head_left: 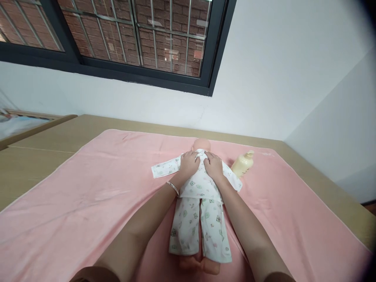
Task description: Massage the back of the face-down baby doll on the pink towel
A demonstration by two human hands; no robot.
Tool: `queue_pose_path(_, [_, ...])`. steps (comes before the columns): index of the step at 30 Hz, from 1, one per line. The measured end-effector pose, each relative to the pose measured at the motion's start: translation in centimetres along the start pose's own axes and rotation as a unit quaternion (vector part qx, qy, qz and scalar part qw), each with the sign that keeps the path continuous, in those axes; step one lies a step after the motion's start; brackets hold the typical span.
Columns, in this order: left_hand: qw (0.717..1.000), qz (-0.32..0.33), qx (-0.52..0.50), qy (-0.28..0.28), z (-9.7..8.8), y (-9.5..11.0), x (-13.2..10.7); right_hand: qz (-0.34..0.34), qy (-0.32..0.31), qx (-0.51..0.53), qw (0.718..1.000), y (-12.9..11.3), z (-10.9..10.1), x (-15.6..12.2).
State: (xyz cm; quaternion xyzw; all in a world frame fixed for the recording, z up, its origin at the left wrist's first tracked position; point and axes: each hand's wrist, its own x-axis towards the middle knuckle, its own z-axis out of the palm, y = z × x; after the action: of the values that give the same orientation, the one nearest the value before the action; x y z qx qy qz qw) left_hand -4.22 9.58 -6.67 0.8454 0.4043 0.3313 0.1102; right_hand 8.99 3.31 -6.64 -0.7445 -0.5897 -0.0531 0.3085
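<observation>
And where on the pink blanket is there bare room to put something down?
The pink blanket has two free patches: between left forearm and wooden border, and between right forearm and the blanket's right edge, nearer than the bottle. The middle is crowded: left hand and right hand rest on the doll.
</observation>
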Motion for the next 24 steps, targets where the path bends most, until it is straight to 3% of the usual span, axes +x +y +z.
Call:
queue_pose_path(5, [1.0, 0.019, -0.012, 0.018, 0.17, -0.05, -0.1, -0.013, 0.014, 0.018, 1.0, 0.06, -0.06, -0.01])
queue_pose_path(13, [0.999, -0.026, -0.015, 0.042, 0.08, 0.39, -0.42, 0.024, 0.068, 0.055, 0.996, -0.24, -0.07, -0.49])
queue_pose_path(24, [0.999, -0.031, -0.031, 0.002, 0.34, -0.11, 0.11, 0.007, 0.006, 0.012, 1.0, -0.47, -0.54, -0.07])
